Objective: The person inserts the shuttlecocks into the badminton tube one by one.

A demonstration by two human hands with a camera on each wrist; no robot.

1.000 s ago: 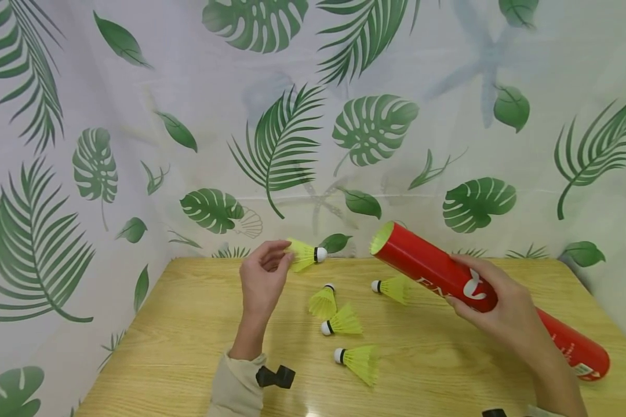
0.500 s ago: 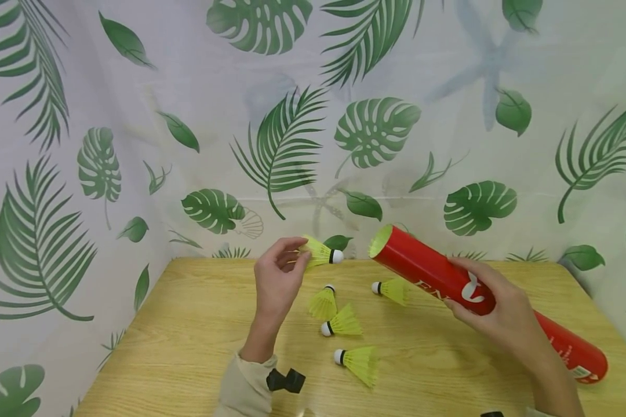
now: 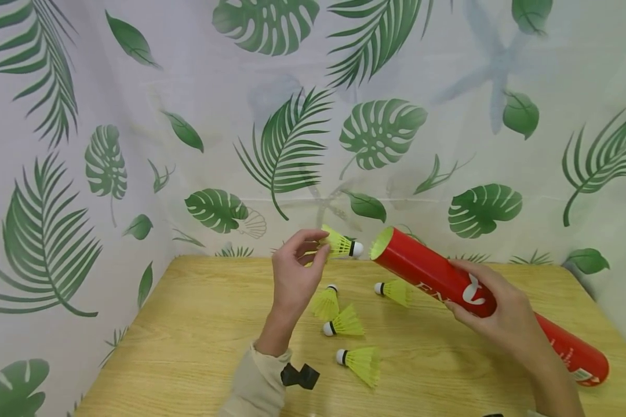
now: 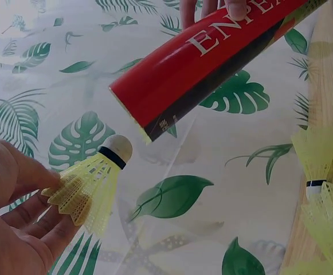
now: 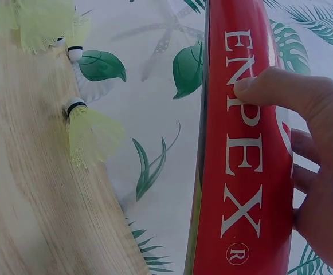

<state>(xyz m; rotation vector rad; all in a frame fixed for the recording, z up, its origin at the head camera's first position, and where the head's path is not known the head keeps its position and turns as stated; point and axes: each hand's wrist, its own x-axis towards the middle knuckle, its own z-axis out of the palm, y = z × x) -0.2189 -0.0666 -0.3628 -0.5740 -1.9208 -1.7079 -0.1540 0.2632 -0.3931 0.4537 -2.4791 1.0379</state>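
Observation:
In the head view my left hand [image 3: 301, 272] pinches a yellow shuttlecock [image 3: 339, 243] by its skirt, the white cork end facing right. That cork is close to the mouth of a red tube [image 3: 422, 263], with yellow showing inside the rim. My right hand [image 3: 506, 313] grips the tube around its body and keeps it raised and tilted, mouth up and to the left. White ENPEX lettering runs along the tube [image 5: 243, 143] in the right wrist view. The left wrist view shows thumb and fingers on the edge of the shuttlecock skirt [image 4: 89, 189], cork apart from the tube.
Several yellow shuttlecocks lie on the wooden table [image 3: 188, 336], among them one near the front [image 3: 362, 365] and one farther back [image 3: 393, 291]. The red tube's lower end [image 3: 576, 350] shows beyond the right forearm. A leaf-print cloth [image 3: 271, 145] hangs behind the table.
My left hand has moved right with the shuttlecock, bringing its cork from well away to close by the tube's mouth. The right hand and tube have stayed almost still.

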